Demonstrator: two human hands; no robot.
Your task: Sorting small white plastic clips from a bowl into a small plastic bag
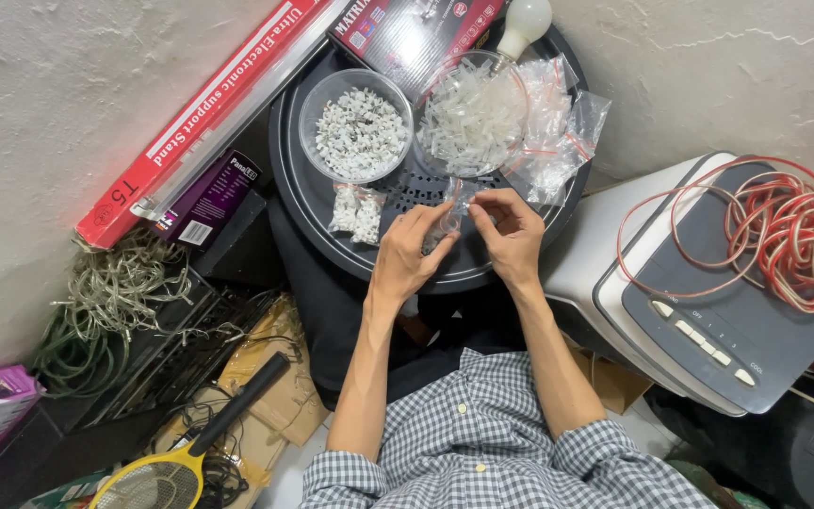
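Left hand (pixel 410 253) and right hand (pixel 511 231) pinch a small clear plastic bag (pixel 452 209) between them, above the round black tray (pixel 296 179). A loose pinch could spill its tiny pieces beside the bowl of white clips (pixel 357 124).

Left hand (pixel 411 253) and right hand (pixel 511 231) are pinching a small clear plastic bag (pixel 452 209) between them over a round black tray (pixel 308 203). Bowl of white clips (pixel 357 125) and bowl of clear pieces (pixel 473 118) are sitting behind.
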